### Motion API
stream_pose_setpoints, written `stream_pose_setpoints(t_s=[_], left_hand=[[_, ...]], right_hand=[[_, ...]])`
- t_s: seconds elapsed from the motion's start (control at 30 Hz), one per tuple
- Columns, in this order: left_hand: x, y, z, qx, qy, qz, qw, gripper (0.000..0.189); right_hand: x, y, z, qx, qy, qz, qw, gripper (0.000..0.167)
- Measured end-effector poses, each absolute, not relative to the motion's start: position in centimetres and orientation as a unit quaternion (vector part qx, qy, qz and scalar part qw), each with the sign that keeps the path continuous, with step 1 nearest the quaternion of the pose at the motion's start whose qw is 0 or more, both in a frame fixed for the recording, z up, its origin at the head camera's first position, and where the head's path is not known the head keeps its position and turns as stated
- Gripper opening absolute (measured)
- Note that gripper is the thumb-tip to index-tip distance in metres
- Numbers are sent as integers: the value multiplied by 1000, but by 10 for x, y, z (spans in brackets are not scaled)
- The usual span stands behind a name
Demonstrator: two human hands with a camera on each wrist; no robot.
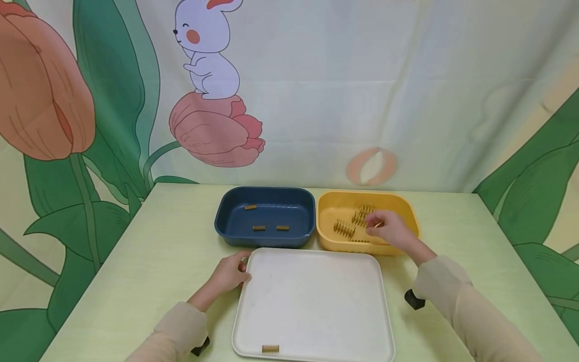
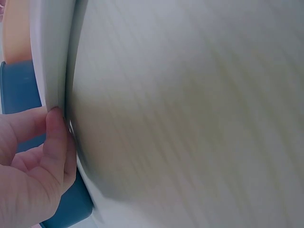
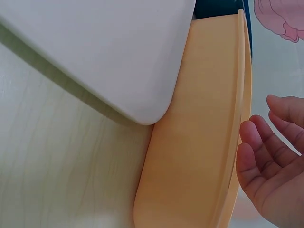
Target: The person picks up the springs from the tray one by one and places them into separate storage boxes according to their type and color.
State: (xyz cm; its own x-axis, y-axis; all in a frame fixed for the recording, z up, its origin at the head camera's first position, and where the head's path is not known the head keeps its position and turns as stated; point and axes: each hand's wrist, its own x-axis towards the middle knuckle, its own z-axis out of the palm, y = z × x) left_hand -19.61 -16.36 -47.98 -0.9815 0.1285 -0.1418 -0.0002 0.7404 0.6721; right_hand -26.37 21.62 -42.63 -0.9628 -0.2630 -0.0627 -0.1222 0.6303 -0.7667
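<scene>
A white tray (image 1: 316, 306) lies flat at the front of the table, and my left hand (image 1: 229, 274) pinches its left rim near the far corner. The left wrist view shows the thumb and fingers on that rim. One brass coil spring (image 1: 270, 349) lies on the tray at its near edge. My right hand (image 1: 390, 229) hovers over the right part of a yellow bin (image 1: 323, 241), its fingers loosely bent and nothing between them. Several larger brass springs (image 1: 345, 229) lie in this bin, some partly behind the fingers.
Left of the yellow bin, side by side with it, stands a dark blue bin (image 1: 267, 242) with three small brass springs (image 1: 259, 228) in it. Both bins sit just beyond the tray's far edge. A printed curtain (image 1: 312, 100) hangs behind the table (image 1: 149, 261).
</scene>
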Motion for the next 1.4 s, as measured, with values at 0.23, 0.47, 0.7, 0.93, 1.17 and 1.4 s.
stream_pose_setpoints(t_s=[0.23,0.47,0.7,0.93,1.17,1.4], left_hand=[[-196,-163,-480,33,927,363,86,50],[-196,-162,-479,27,925,367,94,49],[-197,-162,-479,22,927,362,95,51],[-198,-162,-480,22,926,363,100,50],[-198,-162,-479,27,928,359,98,50],[-198,-163,-481,29,928,360,98,50]], right_hand=[[-259,214,-425,-105,894,-425,100,27],[-253,212,-422,-112,886,-437,112,27],[-248,212,-421,-119,872,-457,131,25],[-244,213,-421,-122,863,-465,155,27],[-238,214,-422,-126,861,-463,168,25],[-234,215,-424,-139,861,-458,172,23]])
